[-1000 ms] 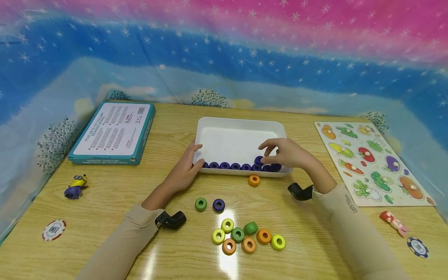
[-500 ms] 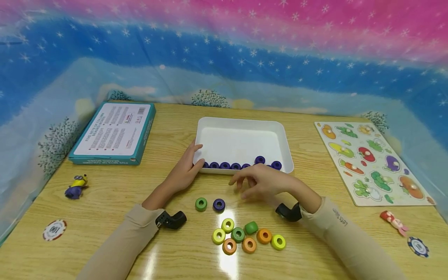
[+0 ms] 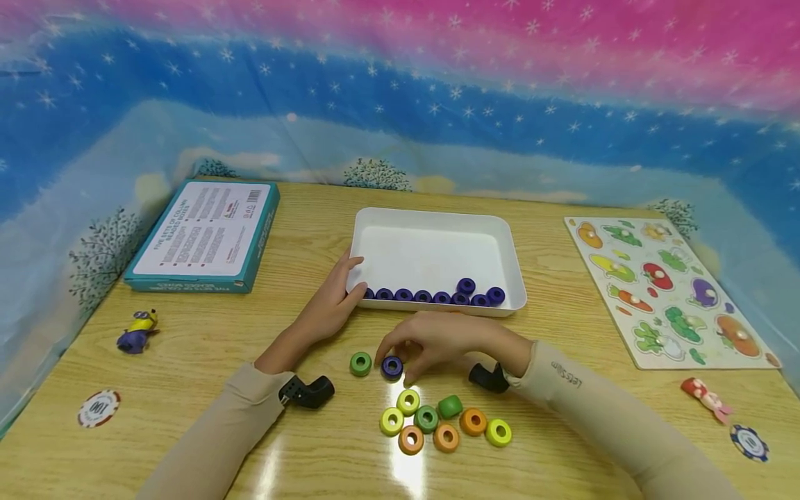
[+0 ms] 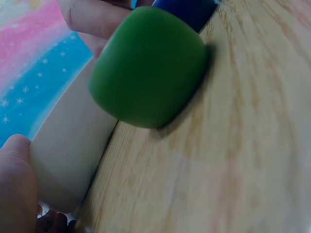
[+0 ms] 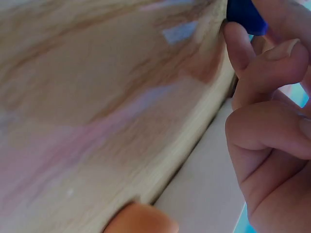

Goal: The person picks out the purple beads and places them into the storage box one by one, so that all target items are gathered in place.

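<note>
My left hand (image 3: 331, 302) grips the left end of a white tray (image 3: 431, 257), thumb on its near side; the left wrist view shows that thumb (image 4: 17, 179) against the tray's wall. Several purple beads (image 3: 422, 296) line the tray's near edge inside, one above the row. Below the tray, my right hand (image 3: 437, 340) reaches over a loose purple bead (image 3: 392, 368), thumb and forefinger spread on either side of it. In the right wrist view this bead (image 5: 245, 17) is partly cut off, and firm contact is unclear. A green bead (image 3: 360, 364) lies just left of it.
Yellow, green and orange beads (image 3: 446, 437) cluster nearer the front. An orange bead (image 5: 143, 221) sits by the tray, mostly behind my right hand. A teal box (image 3: 200, 232) and minion figure (image 3: 137, 332) stand left; a vegetable puzzle board (image 3: 662, 292) lies right, with poker chips (image 3: 98, 408) at both sides.
My right hand has left the purple bead inside the tray and moved down and left, past the orange bead, to the loose purple bead. My left hand has stayed on the tray.
</note>
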The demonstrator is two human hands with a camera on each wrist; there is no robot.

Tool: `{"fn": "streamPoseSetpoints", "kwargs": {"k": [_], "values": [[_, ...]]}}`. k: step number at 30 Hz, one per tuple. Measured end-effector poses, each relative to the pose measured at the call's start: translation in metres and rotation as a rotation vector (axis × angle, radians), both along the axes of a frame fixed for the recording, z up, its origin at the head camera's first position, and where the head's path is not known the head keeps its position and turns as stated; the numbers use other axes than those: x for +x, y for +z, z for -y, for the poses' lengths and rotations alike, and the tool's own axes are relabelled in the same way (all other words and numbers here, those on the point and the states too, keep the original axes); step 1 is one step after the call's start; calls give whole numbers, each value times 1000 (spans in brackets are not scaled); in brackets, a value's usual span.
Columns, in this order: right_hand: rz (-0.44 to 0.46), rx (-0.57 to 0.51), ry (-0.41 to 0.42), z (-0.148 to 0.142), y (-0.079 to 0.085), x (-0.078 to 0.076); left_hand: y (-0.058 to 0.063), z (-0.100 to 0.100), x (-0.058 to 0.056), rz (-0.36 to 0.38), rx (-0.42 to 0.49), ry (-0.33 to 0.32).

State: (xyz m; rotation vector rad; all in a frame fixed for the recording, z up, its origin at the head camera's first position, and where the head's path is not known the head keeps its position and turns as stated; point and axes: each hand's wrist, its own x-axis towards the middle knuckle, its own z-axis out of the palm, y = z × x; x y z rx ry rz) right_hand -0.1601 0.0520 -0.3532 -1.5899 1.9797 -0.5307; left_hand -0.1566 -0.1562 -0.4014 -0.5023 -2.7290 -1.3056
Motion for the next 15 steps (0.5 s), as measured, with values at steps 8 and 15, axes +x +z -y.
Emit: {"fn": "streamPoseSetpoints", "kwargs": {"k": [8, 15], "values": [[1, 2, -34, -4, 3, 3, -1, 0, 0, -2, -2, 3], [35, -85, -193, -25, 14, -7, 0, 1, 0, 10, -4, -6]]}}
